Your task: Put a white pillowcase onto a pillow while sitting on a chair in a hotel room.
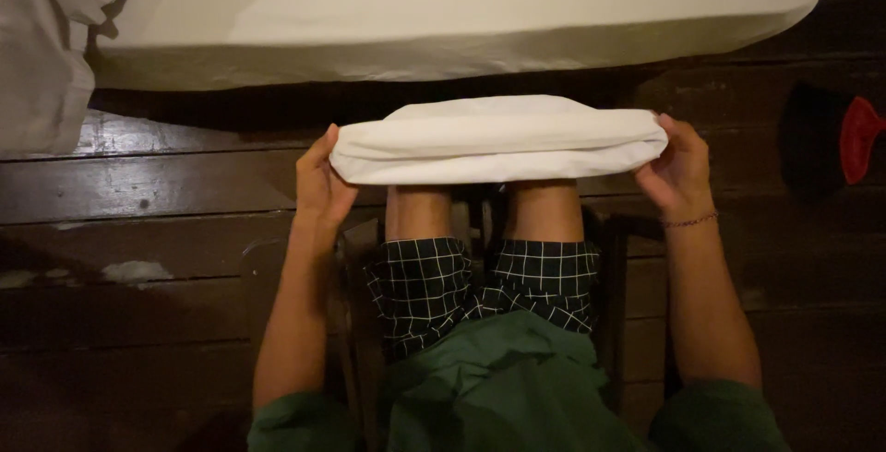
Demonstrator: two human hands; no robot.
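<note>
A folded white cloth (498, 141) rests across my knees, forming a long flat bundle. My left hand (320, 184) grips its left end, thumb on top. My right hand (680, 166) grips its right end, with a thin bracelet on that wrist. Below the cloth I see my bare knees, dark checked shorts and a green shirt.
A white-covered mattress (443, 9) lies just beyond the cloth, its edge running across the top. A bunched white sheet (37, 55) hangs at the upper left. Dark wooden floorboards (166, 231) surround me. A black and red object (858, 138) sits at the right edge.
</note>
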